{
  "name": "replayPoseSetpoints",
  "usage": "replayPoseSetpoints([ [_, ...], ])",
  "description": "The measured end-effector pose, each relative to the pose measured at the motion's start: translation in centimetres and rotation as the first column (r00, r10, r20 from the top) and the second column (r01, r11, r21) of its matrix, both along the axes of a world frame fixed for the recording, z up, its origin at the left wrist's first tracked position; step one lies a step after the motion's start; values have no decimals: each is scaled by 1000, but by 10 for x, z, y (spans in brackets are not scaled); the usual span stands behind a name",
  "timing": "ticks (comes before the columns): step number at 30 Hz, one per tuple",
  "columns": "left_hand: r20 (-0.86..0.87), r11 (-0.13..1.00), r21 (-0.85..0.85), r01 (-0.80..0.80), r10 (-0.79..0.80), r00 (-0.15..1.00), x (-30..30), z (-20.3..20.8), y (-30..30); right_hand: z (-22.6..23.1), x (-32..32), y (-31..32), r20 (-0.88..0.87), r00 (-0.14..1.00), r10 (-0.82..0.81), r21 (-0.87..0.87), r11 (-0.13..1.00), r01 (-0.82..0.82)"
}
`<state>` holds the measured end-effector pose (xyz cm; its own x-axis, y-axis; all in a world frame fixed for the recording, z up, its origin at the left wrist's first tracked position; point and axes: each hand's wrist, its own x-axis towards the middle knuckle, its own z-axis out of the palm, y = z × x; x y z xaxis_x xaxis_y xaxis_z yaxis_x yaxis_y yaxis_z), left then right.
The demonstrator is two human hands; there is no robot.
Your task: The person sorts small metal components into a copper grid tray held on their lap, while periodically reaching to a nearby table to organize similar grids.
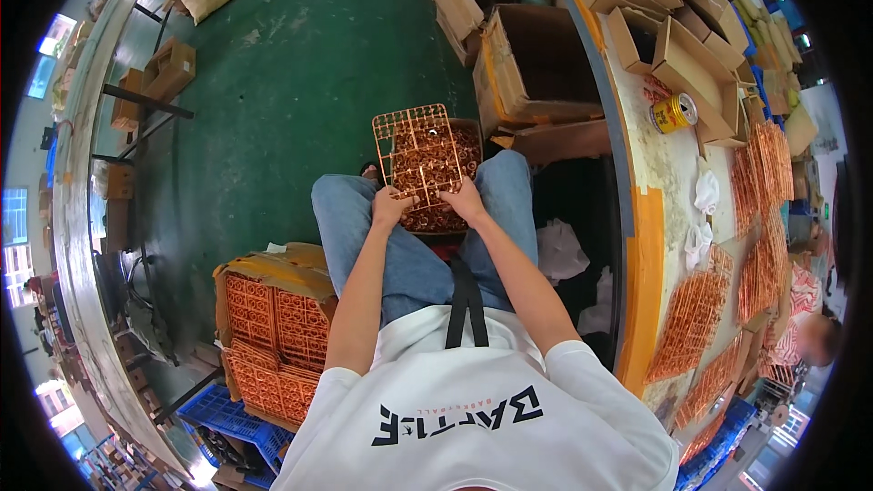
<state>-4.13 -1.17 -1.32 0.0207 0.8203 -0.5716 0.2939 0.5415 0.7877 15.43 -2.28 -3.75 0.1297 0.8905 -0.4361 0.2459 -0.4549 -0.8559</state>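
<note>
A copper-coloured lattice frame [418, 153], like a plastic moulding sprue, tilts up between my knees. My left hand [389, 207] grips its near left corner, and my right hand [466, 203] holds the near right corner. Both sets of fingers are closed on the bars. Below and behind the lattice sits a box filled with small copper-coloured pieces [467, 147]. The frame hides much of this heap. Whether loose parts still hang on its bars is too fine to make out.
An open carton [244, 265] stacked with similar orange frames stands by my left leg. The worktable [647, 264] on my right carries more copper frames [696, 314], a yellow can [673, 114] and cardboard trays. A large empty-looking carton [509, 73] stands ahead on the green floor [309, 55].
</note>
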Motion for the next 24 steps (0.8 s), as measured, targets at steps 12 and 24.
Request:
replayPoseSetpoints([
  [12, 4, 999, 4, 43, -43, 999, -15, -8, -2, 46, -12, -1, -577, 814, -61, -198, 978, -67],
  [24, 541, 971, -237, 32, 104, 835, 2, 27, -8, 4, 8, 4, -332, 938, -102, -128, 990, 62],
])
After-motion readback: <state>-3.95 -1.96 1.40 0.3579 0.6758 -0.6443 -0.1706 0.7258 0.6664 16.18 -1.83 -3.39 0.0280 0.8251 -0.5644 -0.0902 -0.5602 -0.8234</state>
